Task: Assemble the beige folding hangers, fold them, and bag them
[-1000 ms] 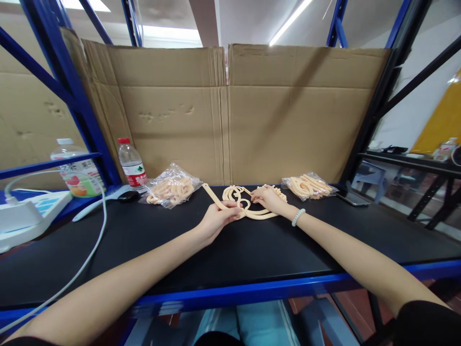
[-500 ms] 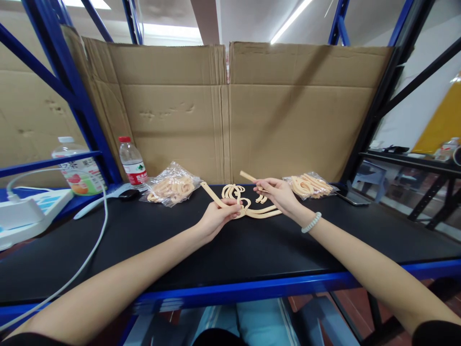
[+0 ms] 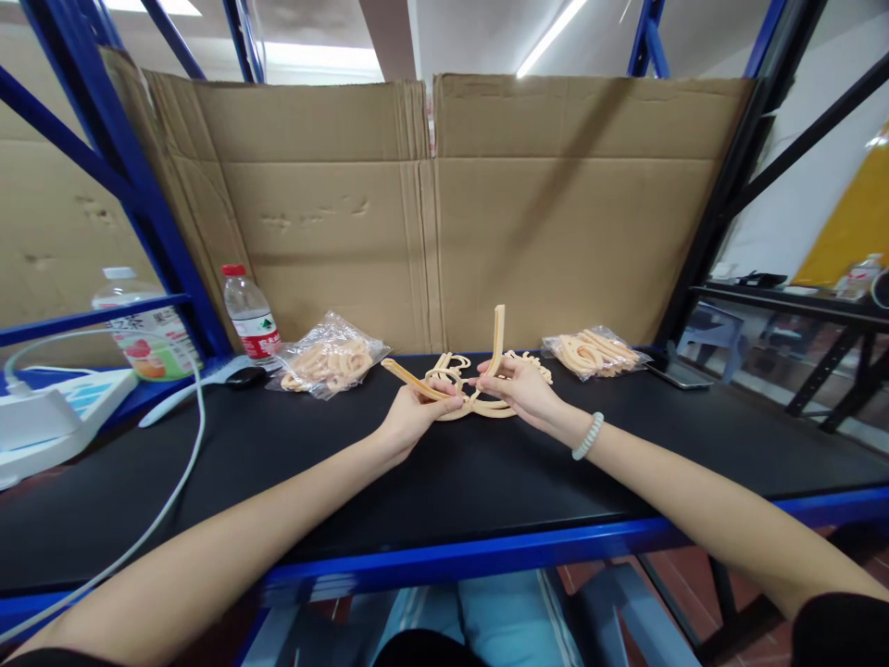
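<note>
Above the desk (image 3: pixel 486 496), the left-hand grip (image 3: pixel 408 424) pinches a slanted strip (image 3: pixel 411 379) and the right-hand grip (image 3: pixel 526 389) an upright strip (image 3: pixel 498 335), seemingly joining pieces, which calls for lining up ends.

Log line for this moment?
left hand: tan strip held | right hand: second strip held, end up | curved pieces: between hands | plastic bags: flanking

A red-capped bottle (image 3: pixel 251 318) stands before cardboard (image 3: pixel 326 259).
</note>
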Demonstrator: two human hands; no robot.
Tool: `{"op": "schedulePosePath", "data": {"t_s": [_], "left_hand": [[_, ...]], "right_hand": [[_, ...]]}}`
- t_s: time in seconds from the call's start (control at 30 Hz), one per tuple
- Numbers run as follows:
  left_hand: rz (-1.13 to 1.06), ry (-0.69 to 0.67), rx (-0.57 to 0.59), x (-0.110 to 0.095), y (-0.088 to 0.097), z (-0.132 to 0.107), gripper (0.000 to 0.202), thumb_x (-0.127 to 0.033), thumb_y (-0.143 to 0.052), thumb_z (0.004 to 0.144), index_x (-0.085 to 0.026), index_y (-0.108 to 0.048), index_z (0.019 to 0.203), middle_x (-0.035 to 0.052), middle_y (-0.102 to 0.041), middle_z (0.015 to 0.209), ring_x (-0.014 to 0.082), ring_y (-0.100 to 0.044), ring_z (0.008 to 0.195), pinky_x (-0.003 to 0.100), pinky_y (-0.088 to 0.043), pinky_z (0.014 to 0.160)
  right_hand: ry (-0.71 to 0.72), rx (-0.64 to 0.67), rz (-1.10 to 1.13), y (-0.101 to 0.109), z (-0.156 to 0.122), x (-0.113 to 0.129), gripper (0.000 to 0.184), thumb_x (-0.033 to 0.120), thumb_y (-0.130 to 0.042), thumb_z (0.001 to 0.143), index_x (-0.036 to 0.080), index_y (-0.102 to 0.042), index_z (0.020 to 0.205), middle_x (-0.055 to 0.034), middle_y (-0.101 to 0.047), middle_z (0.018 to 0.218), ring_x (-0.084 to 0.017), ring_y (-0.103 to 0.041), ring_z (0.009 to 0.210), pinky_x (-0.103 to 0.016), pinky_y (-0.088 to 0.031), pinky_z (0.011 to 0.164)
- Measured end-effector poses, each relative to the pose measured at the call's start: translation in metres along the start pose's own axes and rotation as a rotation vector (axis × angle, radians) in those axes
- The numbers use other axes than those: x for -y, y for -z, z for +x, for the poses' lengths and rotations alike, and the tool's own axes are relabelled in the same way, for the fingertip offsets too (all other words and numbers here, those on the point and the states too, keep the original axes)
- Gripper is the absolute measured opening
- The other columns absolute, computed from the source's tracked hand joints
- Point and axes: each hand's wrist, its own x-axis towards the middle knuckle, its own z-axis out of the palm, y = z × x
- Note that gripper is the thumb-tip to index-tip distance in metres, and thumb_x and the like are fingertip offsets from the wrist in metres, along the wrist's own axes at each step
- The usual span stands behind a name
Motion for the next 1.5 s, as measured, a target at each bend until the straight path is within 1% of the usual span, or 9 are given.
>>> {"op": "schedulePosePath", "data": {"t_s": [0.1,0.23,0.43,0.57,0.83,1.07,1.33,1.43,1.5], "left_hand": [[0.068,-0.073,-0.006,-0.001,0.001,0.001,0.025,-0.027,-0.083,0.055,-0.013,-0.065,0.067,0.0030,-0.065,0.077,0.0189,-0.063,0.081,0.032,-0.048,0.082],[0.141,-0.075,0.000,-0.003,0.002,0.002,0.024,-0.028,-0.082,0.056,-0.014,-0.067,0.069,0.0038,-0.068,0.076,0.0199,-0.064,0.078,0.034,-0.049,0.081],[0.193,-0.107,0.003,-0.004,0.003,0.002,0.021,-0.026,-0.080,0.056,-0.015,-0.069,0.070,0.0041,-0.069,0.074,0.0195,-0.064,0.075,0.034,-0.050,0.080],[0.183,-0.102,0.002,-0.006,0.001,0.001,0.018,-0.023,-0.079,0.055,-0.016,-0.069,0.067,0.0039,-0.069,0.073,0.0191,-0.064,0.073,0.033,-0.051,0.079],[0.158,-0.079,-0.002,-0.006,-0.001,-0.003,0.014,-0.019,-0.079,0.054,-0.016,-0.070,0.065,0.0041,-0.069,0.071,0.0201,-0.064,0.073,0.033,-0.050,0.077],[0.052,-0.064,-0.112,-0.005,-0.005,-0.009,0.017,-0.019,-0.080,0.051,-0.014,-0.067,0.060,0.0016,-0.065,0.071,0.0173,-0.061,0.073,0.029,-0.048,0.075],[-0.023,0.033,-0.140,-0.004,-0.004,-0.006,0.034,-0.029,-0.086,0.050,-0.011,-0.067,0.071,0.0052,-0.067,0.072,0.0188,-0.064,0.074,0.032,-0.049,0.077],[-0.023,0.069,-0.120,-0.009,-0.002,-0.004,0.037,-0.031,-0.087,0.050,-0.011,-0.066,0.072,0.0044,-0.067,0.069,0.0171,-0.064,0.071,0.031,-0.051,0.076],[-0.033,0.113,-0.120,-0.014,0.001,-0.001,0.035,-0.029,-0.087,0.051,-0.011,-0.065,0.070,0.0035,-0.066,0.065,0.0150,-0.064,0.067,0.028,-0.052,0.073]], "right_hand": [[0.024,0.068,-0.138,-0.004,-0.004,0.004,0.032,0.029,-0.082,0.058,0.016,-0.067,0.083,-0.0024,-0.067,0.077,-0.018,-0.065,0.077,-0.033,-0.052,0.079],[0.054,0.146,-0.201,-0.008,-0.007,0.009,0.032,0.029,-0.082,0.058,0.015,-0.069,0.084,-0.0043,-0.070,0.081,-0.018,-0.066,0.073,-0.034,-0.055,0.074],[0.100,0.140,-0.240,-0.008,-0.006,0.012,0.030,0.030,-0.079,0.061,0.015,-0.069,0.086,-0.0037,-0.069,0.075,-0.018,-0.066,0.069,-0.032,-0.056,0.069],[0.117,0.159,-0.320,-0.008,-0.007,0.014,0.026,0.032,-0.078,0.062,0.015,-0.069,0.080,-0.0047,-0.069,0.079,-0.018,-0.066,0.069,-0.030,-0.056,0.064],[0.119,0.211,-0.307,-0.010,-0.011,0.012,0.024,0.031,-0.079,0.062,0.016,-0.069,0.077,-0.0044,-0.069,0.077,-0.020,-0.067,0.075,-0.036,-0.055,0.076],[0.174,0.162,-0.275,-0.019,-0.016,0.005,0.020,0.029,-0.078,0.063,0.017,-0.068,0.076,-0.0024,-0.068,0.076,-0.020,-0.066,0.074,-0.036,-0.054,0.078],[0.225,0.001,-0.318,-0.028,-0.021,-0.002,0.022,0.034,-0.075,0.068,0.017,-0.063,0.076,-0.0034,-0.066,0.074,-0.020,-0.065,0.071,-0.033,-0.054,0.068],[0.188,0.013,-0.229,-0.025,-0.015,0.000,0.026,0.033,-0.078,0.064,0.017,-0.062,0.078,-0.0028,-0.065,0.076,-0.017,-0.063,0.070,-0.029,-0.054,0.062],[0.134,0.041,-0.152,-0.016,-0.008,0.005,0.031,0.031,-0.080,0.061,0.018,-0.062,0.081,-0.0005,-0.063,0.074,-0.013,-0.060,0.061,-0.025,-0.052,0.054]]}}
